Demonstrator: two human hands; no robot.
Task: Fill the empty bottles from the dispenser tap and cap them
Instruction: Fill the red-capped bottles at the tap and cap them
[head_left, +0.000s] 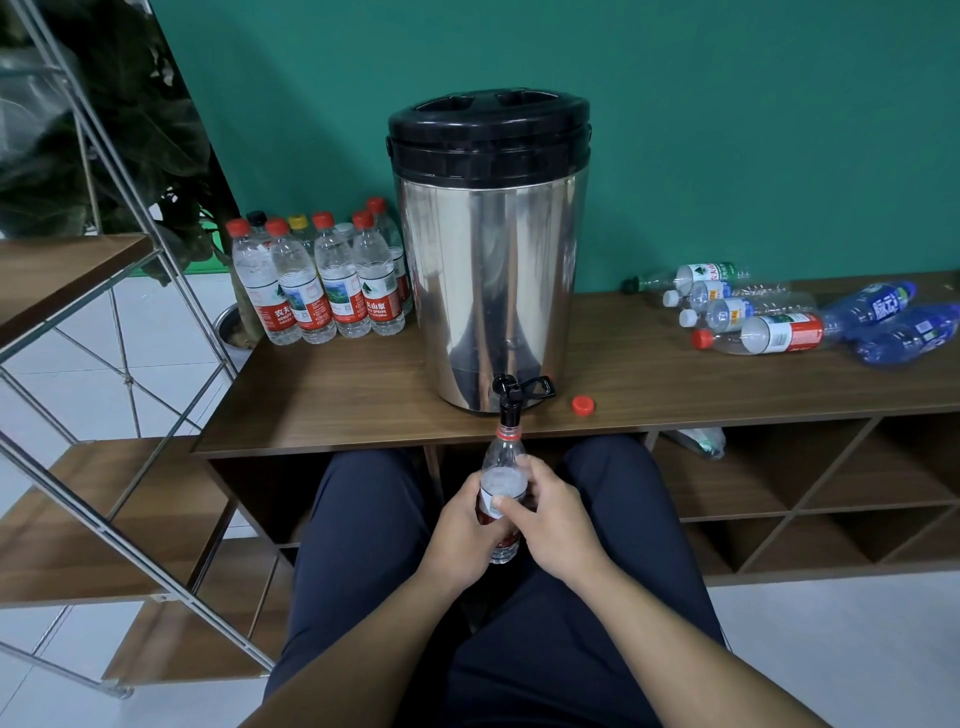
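You hold the bottle (503, 486) upright, mouth right under the tap (508, 402). Left hand (460, 525) and right hand (548, 514) both wrap its body. Red cap (583, 405) sits on the surface (337, 395), up-right of your hands, beside the dispenser (491, 260).

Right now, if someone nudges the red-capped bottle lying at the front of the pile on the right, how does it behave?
The red-capped bottle lies on its side and looks empty, so it is probably very light and would likely roll or skid across the shelf top. Its thin clear wall would probably dent under a firm squeeze. It rests against the blue bottles, so a nudge may shift them too.
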